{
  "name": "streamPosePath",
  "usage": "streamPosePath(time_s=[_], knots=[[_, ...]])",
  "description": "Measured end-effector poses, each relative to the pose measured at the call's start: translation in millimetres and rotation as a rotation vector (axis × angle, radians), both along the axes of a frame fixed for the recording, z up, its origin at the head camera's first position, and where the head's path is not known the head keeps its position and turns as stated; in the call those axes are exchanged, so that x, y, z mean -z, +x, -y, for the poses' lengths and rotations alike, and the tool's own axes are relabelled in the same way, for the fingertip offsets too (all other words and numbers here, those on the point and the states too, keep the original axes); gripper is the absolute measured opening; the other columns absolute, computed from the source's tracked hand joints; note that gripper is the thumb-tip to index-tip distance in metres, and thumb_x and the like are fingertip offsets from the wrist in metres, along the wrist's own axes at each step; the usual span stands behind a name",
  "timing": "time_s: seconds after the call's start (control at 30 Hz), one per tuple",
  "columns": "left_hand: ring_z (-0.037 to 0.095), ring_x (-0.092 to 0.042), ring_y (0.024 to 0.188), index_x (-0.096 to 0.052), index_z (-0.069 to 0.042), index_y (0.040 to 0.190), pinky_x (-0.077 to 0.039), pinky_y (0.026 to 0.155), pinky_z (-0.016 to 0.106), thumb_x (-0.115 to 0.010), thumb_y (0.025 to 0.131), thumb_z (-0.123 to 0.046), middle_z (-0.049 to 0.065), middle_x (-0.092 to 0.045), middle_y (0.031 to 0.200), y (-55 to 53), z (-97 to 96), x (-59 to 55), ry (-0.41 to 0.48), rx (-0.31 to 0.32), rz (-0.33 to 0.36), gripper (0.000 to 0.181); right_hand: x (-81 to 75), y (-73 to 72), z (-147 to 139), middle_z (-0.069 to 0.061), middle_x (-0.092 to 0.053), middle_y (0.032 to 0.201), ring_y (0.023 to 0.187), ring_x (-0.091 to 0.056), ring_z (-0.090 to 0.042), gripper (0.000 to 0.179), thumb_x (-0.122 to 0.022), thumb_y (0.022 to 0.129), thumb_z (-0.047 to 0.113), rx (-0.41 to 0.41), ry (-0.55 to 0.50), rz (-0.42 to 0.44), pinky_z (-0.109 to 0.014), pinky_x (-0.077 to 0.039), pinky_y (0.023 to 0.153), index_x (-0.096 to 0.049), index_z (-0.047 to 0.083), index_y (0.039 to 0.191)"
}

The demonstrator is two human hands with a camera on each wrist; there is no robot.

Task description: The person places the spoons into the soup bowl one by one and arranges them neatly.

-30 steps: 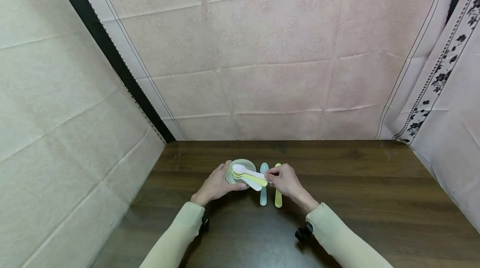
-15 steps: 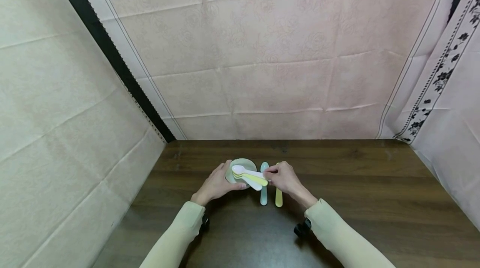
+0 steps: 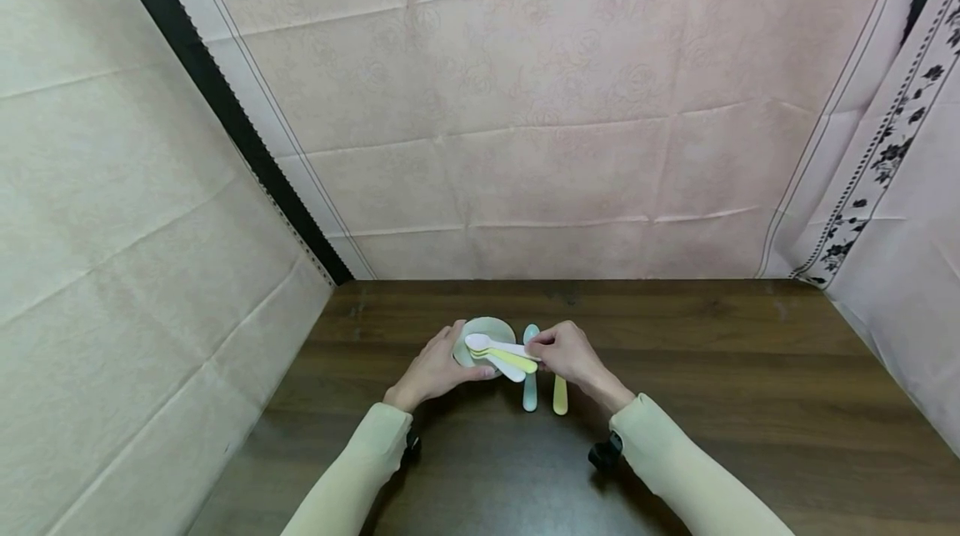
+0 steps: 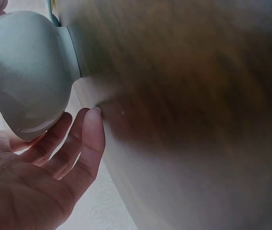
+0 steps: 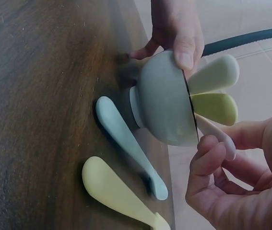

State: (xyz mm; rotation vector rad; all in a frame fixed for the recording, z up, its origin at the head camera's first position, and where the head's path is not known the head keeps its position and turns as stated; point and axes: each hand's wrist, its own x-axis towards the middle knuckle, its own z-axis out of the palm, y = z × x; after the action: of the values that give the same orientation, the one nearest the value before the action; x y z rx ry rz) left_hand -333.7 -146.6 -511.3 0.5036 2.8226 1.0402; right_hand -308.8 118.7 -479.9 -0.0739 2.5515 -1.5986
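In the head view my left hand holds a pale grey-green bowl, thumb over its near rim and fingers around its far side. The bowl stands upright on the table. My right hand pinches the handle end of a pinkish-white spoon, whose head lies over the bowl. Under it, a yellow-green spoon and a pale whitish spoon rest in the bowl, handles past the rim. The right wrist view shows the pinched handle between thumb and finger.
Right of the bowl, a light blue spoon and a yellow spoon lie side by side on the brown wooden table. My right hand covers the yellow spoon's upper part. Pale cloth hangs behind the table.
My right hand has shifted slightly left and away, still pinching the pinkish-white spoon, and now hides the yellow spoon's top. The left hand and bowl look the same.
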Motion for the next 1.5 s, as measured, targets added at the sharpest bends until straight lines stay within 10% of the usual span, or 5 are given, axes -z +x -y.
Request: streamPosePath(time_s=[1.5], knots=[[0.021, -0.062, 0.119, -0.045, -0.019, 0.163, -0.053, 0.103, 0.051, -0.087, 0.085, -0.065, 0.006, -0.064, 0.136, -0.2, 0.5, 2.4, -0.001, -0.005, -0.013, 0.100, -0.2, 28.4, -39.8, -0.013, -0.080, 0.094, 0.078, -0.069, -0.017, 0.027, -0.082, 0.100, 0.028, 0.083, 0.045, 0.018, -0.029, -0.055, 0.071, -0.084, 0.004, 0.111]])
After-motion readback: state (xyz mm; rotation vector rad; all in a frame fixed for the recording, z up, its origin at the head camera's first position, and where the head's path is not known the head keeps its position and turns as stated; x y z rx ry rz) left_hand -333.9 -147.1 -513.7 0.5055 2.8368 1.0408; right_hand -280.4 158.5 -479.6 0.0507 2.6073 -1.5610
